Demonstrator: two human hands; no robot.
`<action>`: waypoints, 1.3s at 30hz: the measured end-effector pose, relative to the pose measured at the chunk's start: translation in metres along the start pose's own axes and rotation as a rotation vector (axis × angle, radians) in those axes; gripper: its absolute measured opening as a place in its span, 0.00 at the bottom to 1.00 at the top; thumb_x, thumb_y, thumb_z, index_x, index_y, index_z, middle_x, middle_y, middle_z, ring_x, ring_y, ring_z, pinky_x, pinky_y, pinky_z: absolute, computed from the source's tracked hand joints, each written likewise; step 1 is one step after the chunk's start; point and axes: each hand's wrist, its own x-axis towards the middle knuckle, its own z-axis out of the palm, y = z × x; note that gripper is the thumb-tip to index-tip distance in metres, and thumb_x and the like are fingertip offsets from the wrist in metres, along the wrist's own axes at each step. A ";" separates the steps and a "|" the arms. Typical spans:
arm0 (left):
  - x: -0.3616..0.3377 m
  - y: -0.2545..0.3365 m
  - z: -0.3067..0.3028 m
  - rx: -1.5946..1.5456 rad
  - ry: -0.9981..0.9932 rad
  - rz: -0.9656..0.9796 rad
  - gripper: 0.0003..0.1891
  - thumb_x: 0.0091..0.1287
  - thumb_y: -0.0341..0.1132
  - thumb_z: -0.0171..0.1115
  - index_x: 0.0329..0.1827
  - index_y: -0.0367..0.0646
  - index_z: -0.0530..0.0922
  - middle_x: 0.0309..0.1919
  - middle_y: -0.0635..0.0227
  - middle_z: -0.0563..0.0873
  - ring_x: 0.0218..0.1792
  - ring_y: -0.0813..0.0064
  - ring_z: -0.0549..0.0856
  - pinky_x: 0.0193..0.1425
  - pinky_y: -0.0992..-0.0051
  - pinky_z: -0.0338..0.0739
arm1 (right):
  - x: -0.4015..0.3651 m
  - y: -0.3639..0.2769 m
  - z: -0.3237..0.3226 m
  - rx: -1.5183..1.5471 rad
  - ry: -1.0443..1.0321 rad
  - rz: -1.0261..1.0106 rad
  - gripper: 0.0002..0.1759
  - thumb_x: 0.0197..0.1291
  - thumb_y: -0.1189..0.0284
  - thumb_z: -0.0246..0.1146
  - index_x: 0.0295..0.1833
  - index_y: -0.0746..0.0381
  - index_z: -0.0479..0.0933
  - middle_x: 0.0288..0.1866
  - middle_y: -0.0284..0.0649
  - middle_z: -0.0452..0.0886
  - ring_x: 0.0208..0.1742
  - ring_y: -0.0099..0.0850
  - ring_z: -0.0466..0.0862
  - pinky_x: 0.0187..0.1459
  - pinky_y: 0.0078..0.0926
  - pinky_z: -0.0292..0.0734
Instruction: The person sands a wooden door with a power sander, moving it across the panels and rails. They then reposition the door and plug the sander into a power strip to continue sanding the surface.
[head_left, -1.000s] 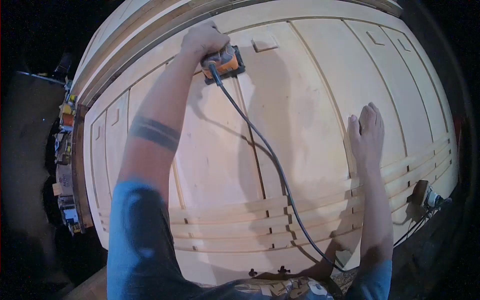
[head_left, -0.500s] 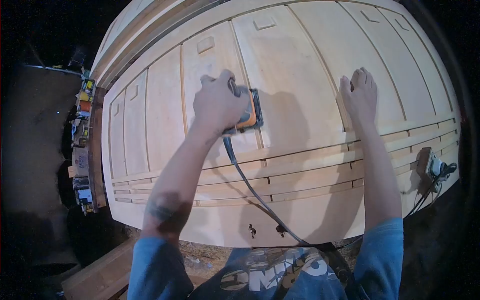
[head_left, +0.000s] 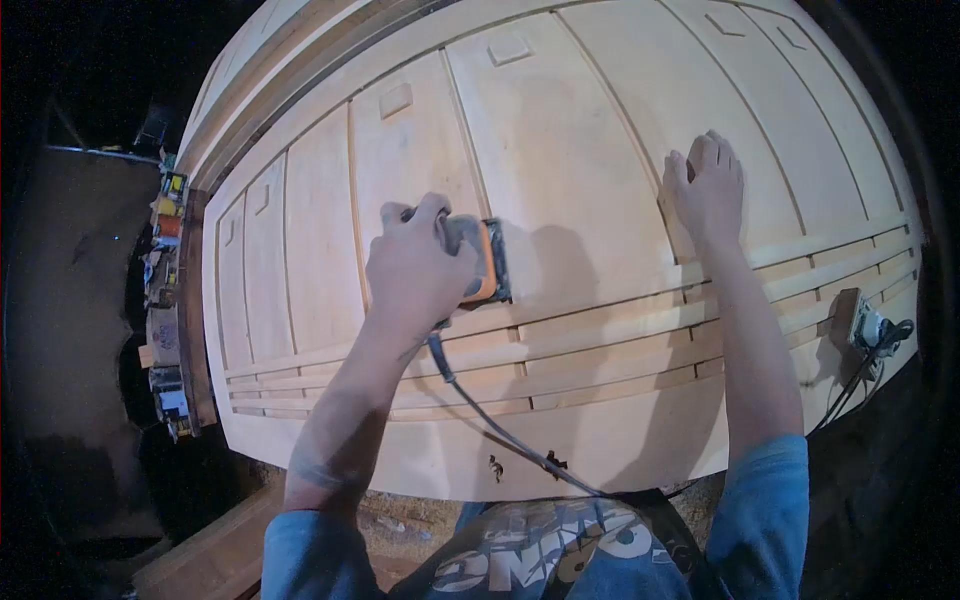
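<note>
My left hand [head_left: 418, 262] is wrapped over the top of an orange and black electric sander [head_left: 492, 262]. The sander's pad rests on a pale wooden door panel [head_left: 560, 160], beside a groove that runs along the panel. From the tool's rear a dark power cord [head_left: 490, 420] trails across the lower slats toward my body. Well to the right, my right hand [head_left: 708, 195] lies on the panel with its fingers stretched out and holds nothing. My left palm and fingers hide part of the sander's body.
A power socket block [head_left: 868, 330] with plugged cables sits on the panel's right edge. Small boxes and tins [head_left: 168, 330] line a ledge at the left. Two small dark cut-outs [head_left: 496, 467] mark the near edge. Another wooden piece [head_left: 260, 60] lies along the far side.
My left hand and the sander have moved toward my body and slightly left over the panel. My right hand stays on the panel, nearly in place. The view has shifted a little.
</note>
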 end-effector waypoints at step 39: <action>-0.008 -0.084 -0.004 0.010 0.040 -0.135 0.23 0.53 0.41 0.68 0.55 0.53 0.79 0.50 0.56 0.79 0.45 0.53 0.86 0.53 0.58 0.82 | -0.003 -0.001 0.005 -0.030 0.079 -0.024 0.26 0.66 0.55 0.57 0.56 0.68 0.74 0.67 0.54 0.73 0.72 0.47 0.69 0.72 0.48 0.59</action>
